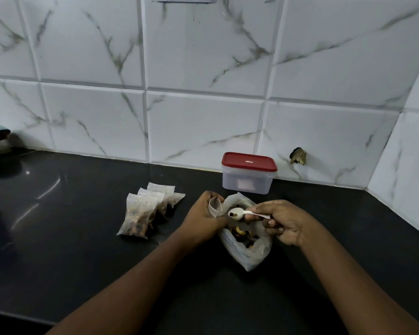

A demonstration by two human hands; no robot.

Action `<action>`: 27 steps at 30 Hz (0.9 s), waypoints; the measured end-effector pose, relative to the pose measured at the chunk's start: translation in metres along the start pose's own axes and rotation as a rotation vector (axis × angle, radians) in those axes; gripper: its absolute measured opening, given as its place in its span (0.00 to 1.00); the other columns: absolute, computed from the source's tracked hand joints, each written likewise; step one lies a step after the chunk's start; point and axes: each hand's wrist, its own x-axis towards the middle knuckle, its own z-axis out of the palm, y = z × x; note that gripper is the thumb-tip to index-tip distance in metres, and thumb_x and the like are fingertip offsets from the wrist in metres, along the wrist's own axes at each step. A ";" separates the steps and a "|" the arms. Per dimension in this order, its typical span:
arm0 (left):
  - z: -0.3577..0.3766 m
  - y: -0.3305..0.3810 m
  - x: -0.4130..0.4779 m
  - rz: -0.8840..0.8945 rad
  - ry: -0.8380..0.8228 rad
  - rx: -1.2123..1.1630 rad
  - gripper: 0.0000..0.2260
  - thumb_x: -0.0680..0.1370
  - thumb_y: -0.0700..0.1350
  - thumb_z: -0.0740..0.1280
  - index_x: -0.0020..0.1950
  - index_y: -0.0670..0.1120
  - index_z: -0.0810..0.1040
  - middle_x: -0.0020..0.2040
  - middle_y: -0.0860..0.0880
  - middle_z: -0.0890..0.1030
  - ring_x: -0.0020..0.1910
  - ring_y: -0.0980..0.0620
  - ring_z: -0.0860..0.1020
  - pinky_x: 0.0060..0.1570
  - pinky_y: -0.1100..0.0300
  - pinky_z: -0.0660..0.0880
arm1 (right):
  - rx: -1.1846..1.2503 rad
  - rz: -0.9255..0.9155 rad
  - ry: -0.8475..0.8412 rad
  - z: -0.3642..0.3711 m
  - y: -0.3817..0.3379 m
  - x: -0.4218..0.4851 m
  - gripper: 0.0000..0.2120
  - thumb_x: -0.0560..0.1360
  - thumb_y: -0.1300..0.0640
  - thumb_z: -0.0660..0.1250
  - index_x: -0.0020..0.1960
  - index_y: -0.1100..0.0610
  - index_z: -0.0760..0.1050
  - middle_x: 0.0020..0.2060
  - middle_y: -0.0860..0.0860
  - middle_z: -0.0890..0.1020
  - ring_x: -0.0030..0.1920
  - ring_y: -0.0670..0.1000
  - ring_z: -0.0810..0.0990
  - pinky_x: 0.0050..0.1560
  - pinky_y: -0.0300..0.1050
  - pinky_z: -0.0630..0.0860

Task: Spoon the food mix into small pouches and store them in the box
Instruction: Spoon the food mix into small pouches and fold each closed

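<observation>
Seen from my head camera, my left hand [203, 221] grips a small empty pouch [214, 207], fingers curled round it, at the upper left edge of the open bag [248, 256] of food mix [238, 234], which lies on the dark desk [82, 213]. My right hand [283, 223] pinches the handle of a white spoon [237, 213]. Its bowl hangs over the bag's mouth with a few bits of mix in it, just beside the pouch. Left of the bag and apart from it, several filled pouches [140, 216] lie in an overlapping heap. Behind the bag, near it and against the tiled wall [203, 56], stands the clear box [248, 180] with its red lid [249, 161] on.
</observation>
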 end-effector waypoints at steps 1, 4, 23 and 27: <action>0.000 0.001 0.000 0.003 0.000 -0.004 0.20 0.70 0.41 0.80 0.58 0.51 0.77 0.52 0.51 0.84 0.50 0.54 0.83 0.45 0.62 0.79 | 0.016 -0.018 -0.008 -0.001 -0.002 -0.001 0.10 0.79 0.68 0.67 0.57 0.71 0.80 0.44 0.65 0.85 0.21 0.42 0.66 0.18 0.33 0.57; -0.001 0.001 0.001 0.004 -0.006 -0.004 0.19 0.71 0.39 0.78 0.58 0.50 0.76 0.53 0.50 0.83 0.49 0.56 0.83 0.43 0.66 0.78 | 0.025 -0.136 -0.024 0.000 -0.006 -0.005 0.11 0.79 0.68 0.65 0.58 0.71 0.81 0.43 0.64 0.85 0.22 0.43 0.65 0.20 0.34 0.56; -0.001 -0.006 0.004 0.024 0.000 -0.015 0.20 0.70 0.35 0.77 0.58 0.49 0.76 0.51 0.49 0.84 0.51 0.49 0.84 0.46 0.60 0.80 | -0.958 -0.570 -0.038 -0.009 -0.024 -0.027 0.11 0.75 0.62 0.72 0.44 0.47 0.87 0.41 0.45 0.87 0.45 0.48 0.84 0.50 0.50 0.81; 0.000 -0.006 0.004 0.035 0.014 -0.012 0.20 0.70 0.36 0.78 0.57 0.49 0.77 0.50 0.49 0.84 0.49 0.51 0.83 0.47 0.59 0.80 | -1.048 -0.445 -0.169 -0.009 -0.022 -0.028 0.10 0.75 0.62 0.71 0.44 0.48 0.87 0.42 0.45 0.86 0.45 0.44 0.84 0.49 0.42 0.77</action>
